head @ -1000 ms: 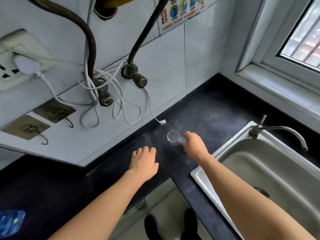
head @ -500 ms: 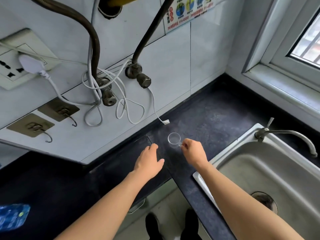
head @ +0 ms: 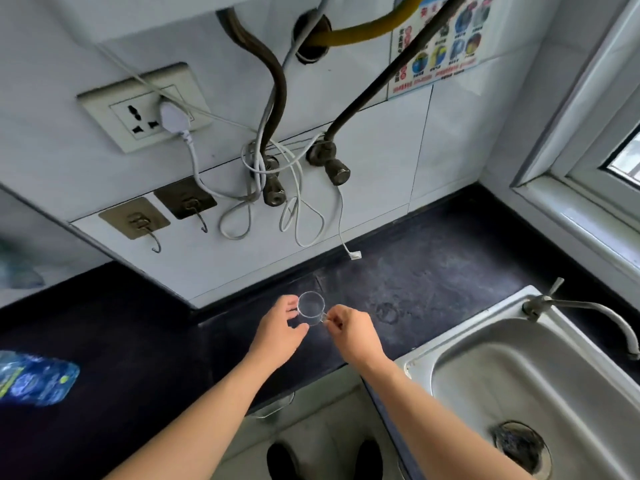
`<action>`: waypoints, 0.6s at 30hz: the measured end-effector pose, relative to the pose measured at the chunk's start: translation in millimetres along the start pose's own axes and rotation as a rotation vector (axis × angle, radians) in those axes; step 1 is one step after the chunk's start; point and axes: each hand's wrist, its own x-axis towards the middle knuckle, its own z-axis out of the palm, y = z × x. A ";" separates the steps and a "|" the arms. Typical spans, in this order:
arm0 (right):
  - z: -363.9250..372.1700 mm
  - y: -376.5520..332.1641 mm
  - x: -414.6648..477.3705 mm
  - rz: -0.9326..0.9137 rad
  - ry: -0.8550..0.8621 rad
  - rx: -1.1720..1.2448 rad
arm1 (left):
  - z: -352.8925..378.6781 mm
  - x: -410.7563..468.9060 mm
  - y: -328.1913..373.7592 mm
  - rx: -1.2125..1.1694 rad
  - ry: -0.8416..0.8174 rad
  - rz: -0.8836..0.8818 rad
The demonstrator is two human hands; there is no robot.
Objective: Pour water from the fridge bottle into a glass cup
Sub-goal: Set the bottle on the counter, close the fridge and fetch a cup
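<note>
Both of your hands are on the cup now, where a second ago only the right one was. Your left hand lay flat on the counter then, apart from the glass; it has since come across and its fingers curl loosely around the left wall of the cup, thumb under the near side. Your right hand has stayed at the handle, thumb and forefinger pinched narrow on it.

The cup stands upright near the front edge of the counter, just left of the sink and well short of the back wall. It looks empty, though clear glass seen from above makes that hard to be sure of.

The view has swung too, so the bottle shows more fully: it lies at the far left of the counter, blurred, with a blue label, well apart from the cup and from both hands.

For the task, this reads as the cup being settled in place, not yet the pour. Nothing has gone into it, and the bottle is untouched. You will need to free one hand, probably the left since it is nearer, and reach a long way across for the bottle. Whether its cap is on, I cannot tell.
</note>
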 end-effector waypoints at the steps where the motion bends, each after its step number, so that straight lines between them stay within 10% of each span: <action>1: 5.2 -6.9 -0.9 -0.017 -0.014 -0.007 | -6.6 -5.5 -5.3 -0.020 0.024 -0.011; 18: 203.2 -170.0 -58.8 -0.351 -0.335 -0.150 | -162.6 -146.9 -184.7 -0.361 0.509 -0.149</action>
